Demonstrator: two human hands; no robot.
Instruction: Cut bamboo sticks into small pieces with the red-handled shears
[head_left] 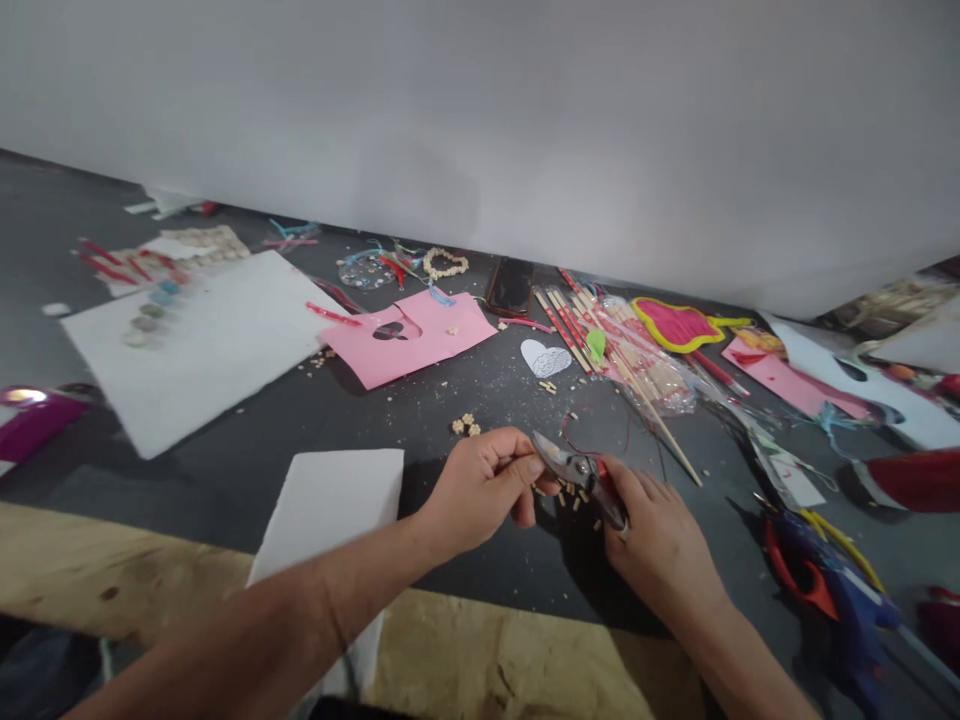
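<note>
My right hand (660, 530) is closed around the red handles of a pair of pruning shears (574, 468), whose blades point up and left. My left hand (487, 485) pinches thumb against fingers right at the blade tips; whatever is between them is too small to make out. Under the shears lie several short pale wooden pieces (576, 497) on the dark table. A small flower-like cluster of such pieces (466, 425) sits just beyond my left hand. Farther off rests a white paper heart (545, 358) with dark line markings.
Wooden chopsticks (574, 335) in red-marked wrappers lie beyond the shears. Pink paper (420, 335) and a white foam sheet (202, 340) are on the left, a white block (330, 500) near my left forearm. At right are a blue glue gun (832, 590) and a phone (511, 286) stands farther back.
</note>
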